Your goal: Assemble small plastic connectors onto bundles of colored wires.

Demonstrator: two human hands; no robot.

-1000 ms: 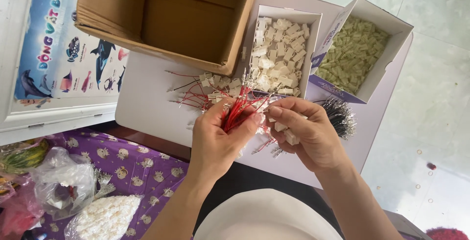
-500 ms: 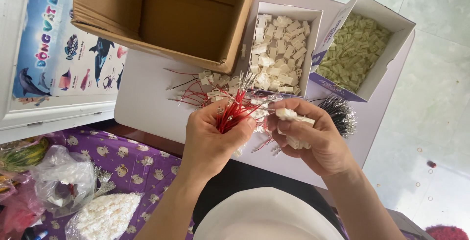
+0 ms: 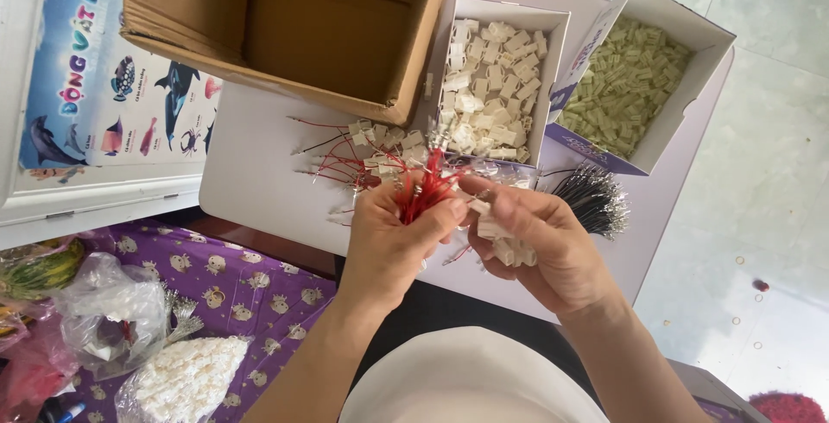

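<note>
The cardboard box [image 3: 285,34] is cut off by the top edge, its far side unseen. Fingers of the left hand [image 3: 393,237] hide the lower ends of the red wires [image 3: 423,190]; the small white connectors [image 3: 505,246] in the right hand [image 3: 544,246] are partly covered.

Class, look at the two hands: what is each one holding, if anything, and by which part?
The left hand grips a bunch of red wires near its lower end. The right hand holds white connectors in its palm and fingers.
</note>
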